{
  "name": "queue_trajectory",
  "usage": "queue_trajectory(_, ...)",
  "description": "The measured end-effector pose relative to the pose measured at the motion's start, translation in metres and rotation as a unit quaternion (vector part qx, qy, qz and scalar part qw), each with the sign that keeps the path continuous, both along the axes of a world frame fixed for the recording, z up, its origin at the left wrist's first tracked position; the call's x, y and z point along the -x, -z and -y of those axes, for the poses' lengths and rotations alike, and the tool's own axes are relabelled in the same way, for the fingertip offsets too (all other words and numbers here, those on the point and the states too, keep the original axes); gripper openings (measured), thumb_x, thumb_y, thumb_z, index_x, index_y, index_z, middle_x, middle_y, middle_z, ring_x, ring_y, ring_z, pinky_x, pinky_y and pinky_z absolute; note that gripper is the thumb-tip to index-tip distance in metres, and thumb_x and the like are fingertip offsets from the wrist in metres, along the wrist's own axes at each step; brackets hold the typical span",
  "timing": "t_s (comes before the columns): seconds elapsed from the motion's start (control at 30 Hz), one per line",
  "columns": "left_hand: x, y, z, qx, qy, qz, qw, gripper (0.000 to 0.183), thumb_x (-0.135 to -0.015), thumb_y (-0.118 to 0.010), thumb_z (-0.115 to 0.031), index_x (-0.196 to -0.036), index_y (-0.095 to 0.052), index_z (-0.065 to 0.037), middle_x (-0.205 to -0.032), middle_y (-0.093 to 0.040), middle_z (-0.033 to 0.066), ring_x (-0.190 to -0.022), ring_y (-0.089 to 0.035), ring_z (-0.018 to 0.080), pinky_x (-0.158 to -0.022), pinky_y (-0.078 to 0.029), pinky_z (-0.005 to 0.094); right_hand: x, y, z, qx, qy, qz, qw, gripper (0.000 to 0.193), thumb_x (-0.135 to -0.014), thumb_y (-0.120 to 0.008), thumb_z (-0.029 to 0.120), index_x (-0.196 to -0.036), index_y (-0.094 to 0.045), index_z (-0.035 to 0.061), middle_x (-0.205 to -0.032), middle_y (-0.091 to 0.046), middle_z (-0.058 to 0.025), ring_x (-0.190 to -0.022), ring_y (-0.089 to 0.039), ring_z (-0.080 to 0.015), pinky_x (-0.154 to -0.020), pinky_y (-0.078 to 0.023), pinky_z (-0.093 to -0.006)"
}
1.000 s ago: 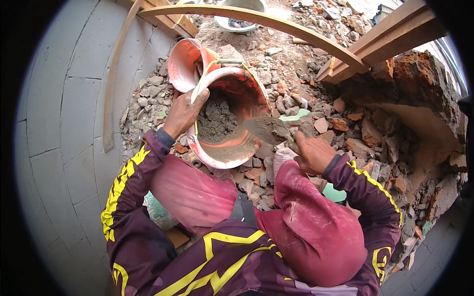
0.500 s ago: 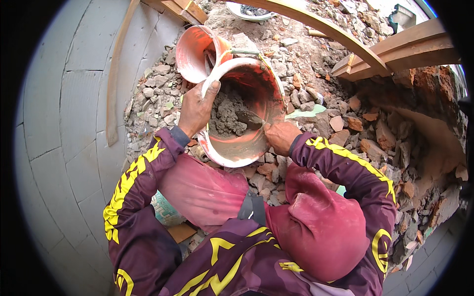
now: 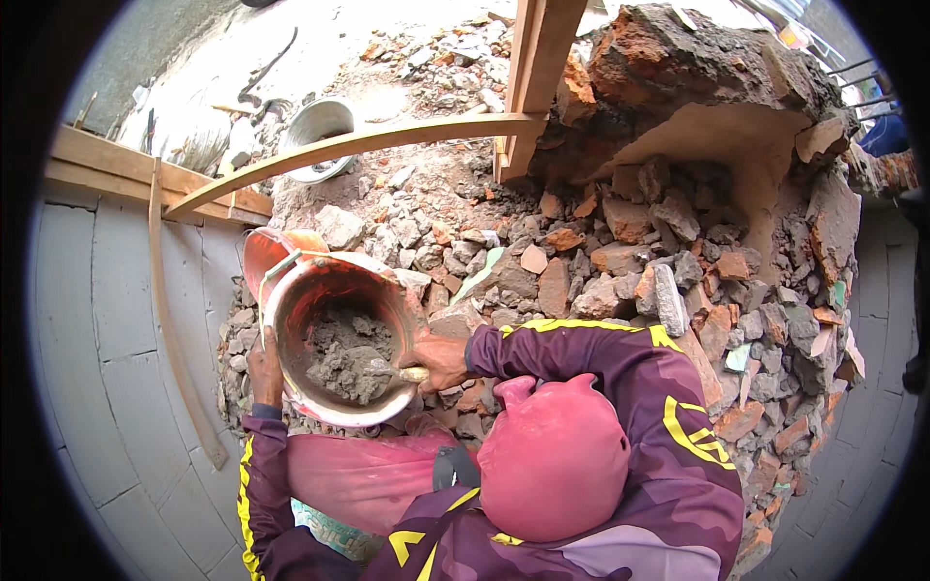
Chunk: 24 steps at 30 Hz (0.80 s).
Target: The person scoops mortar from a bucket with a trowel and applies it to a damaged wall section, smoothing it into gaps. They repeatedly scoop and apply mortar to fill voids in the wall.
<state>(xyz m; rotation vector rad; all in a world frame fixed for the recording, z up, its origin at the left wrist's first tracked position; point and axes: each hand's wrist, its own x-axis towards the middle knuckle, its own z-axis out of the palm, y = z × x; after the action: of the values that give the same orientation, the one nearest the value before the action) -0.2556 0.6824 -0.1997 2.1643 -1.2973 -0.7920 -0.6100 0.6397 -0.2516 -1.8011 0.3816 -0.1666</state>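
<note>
A red-orange bucket (image 3: pixel 412 302), pale with dried mortar round its rim, leans with its mouth toward me. Wet grey mortar (image 3: pixel 351 363) lies inside it. My left hand (image 3: pixel 263 370) is closed on the bucket's left rim. At the opposite side, my right hand (image 3: pixel 441 362) wraps round the light wooden handle of a trowel (image 3: pixel 415 374). The trowel's blade reaches into the mortar and is mostly hidden there. Behind the bucket's upper left side a second red-orange bucket (image 3: pixel 266 254) shows in part.
Broken brick and concrete rubble (image 3: pixel 542 276) surrounds the bucket. A curved wooden strip (image 3: pixel 358 145) meets a wooden beam (image 3: pixel 535 68) ahead. Farther off stands a whitish bucket (image 3: pixel 325 121). Grey wall panels (image 3: pixel 126 320) rise at left, a broken masonry chunk (image 3: pixel 697 68) at upper right.
My view has swung, so the bucket sits farther left and lower. My left hand has gone from the rim's upper left to its left side. The trowel's blade has sunk into the mortar.
</note>
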Motion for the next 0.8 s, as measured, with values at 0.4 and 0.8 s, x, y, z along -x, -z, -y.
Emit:
queue_trajectory(0.4, -0.151, 0.048, -0.053, -0.314, -0.170, -0.068, 0.932, 0.078, -0.094, -0.051, -0.062, -0.146, -0.044, -0.004, -0.139, -0.054, 0.0214, -0.118, -0.059, 0.0364, -0.084, -0.056, 0.0489, 0.203, -0.095, -0.001, -0.069, 0.282, -0.135, 0.947, 0.063, -0.074, -0.063, 0.024, -0.129, -0.058, -0.0061, -0.097, -0.069, -0.0288, -0.084, -0.069, -0.0363, -0.079, -0.054, -0.0412)
queue_trajectory(0.8, 0.266, -0.066, 0.278, 0.097, 0.194, -0.526, 0.822, 0.065, -0.107, -0.033, -0.048, -0.145, -0.039, 0.005, -0.143, -0.051, 0.0206, -0.134, -0.049, 0.0278, -0.115, -0.036, 0.0393, 0.224, -0.172, 0.031, -0.039, 0.600, 0.051, 0.797, 0.059, -0.088, -0.064, 0.017, -0.137, -0.044, -0.0101, -0.120, -0.061, -0.0287, -0.110, -0.062, -0.0341, -0.096, -0.048, -0.0384)
